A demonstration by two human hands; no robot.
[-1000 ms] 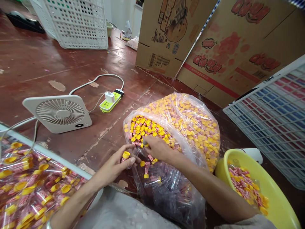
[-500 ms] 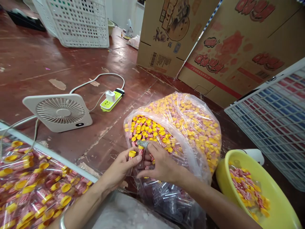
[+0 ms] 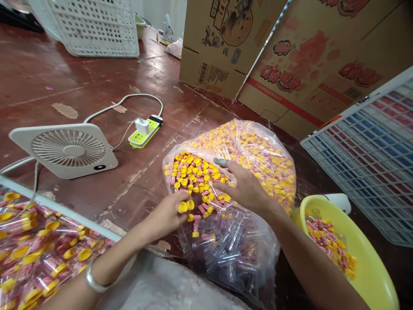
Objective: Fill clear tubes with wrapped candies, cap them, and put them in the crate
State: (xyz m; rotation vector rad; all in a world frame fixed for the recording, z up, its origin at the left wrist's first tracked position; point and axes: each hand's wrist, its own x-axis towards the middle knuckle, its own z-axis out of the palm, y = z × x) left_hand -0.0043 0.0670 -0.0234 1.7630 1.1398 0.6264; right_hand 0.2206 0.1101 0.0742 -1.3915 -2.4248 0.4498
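My left hand [image 3: 167, 217] is closed around small tubes with yellow caps [image 3: 183, 207]; two caps show at its fingertips, while the tubes' lower parts are hidden. Over the mouth of a large clear plastic bag [image 3: 272, 142], my right hand [image 3: 247, 187] spreads its fingers with nothing visible in them. A grey-green cover [image 3: 221, 162] wraps one of its fingertips. Below both hands, several yellow-capped pieces with red-and-white wrappers [image 3: 196, 174] fill the bag's opening. Empty clear tubes [image 3: 230, 254] lie in the nearer part of the bag.
A yellow basin [image 3: 371, 258] with wrapped pieces stands at right, beside a grid-sided crate [image 3: 361, 159]. At left are a white fan [image 3: 74, 150], a power strip [image 3: 145, 131] and a tray edge [image 3: 64, 209] with filled tubes behind it. Cardboard boxes [image 3: 216, 64] stand at the back.
My hands have moved apart. The right hand has gone up and right over the bag and opened; the left has shifted slightly left, with two yellow caps now side by side at its fingers.
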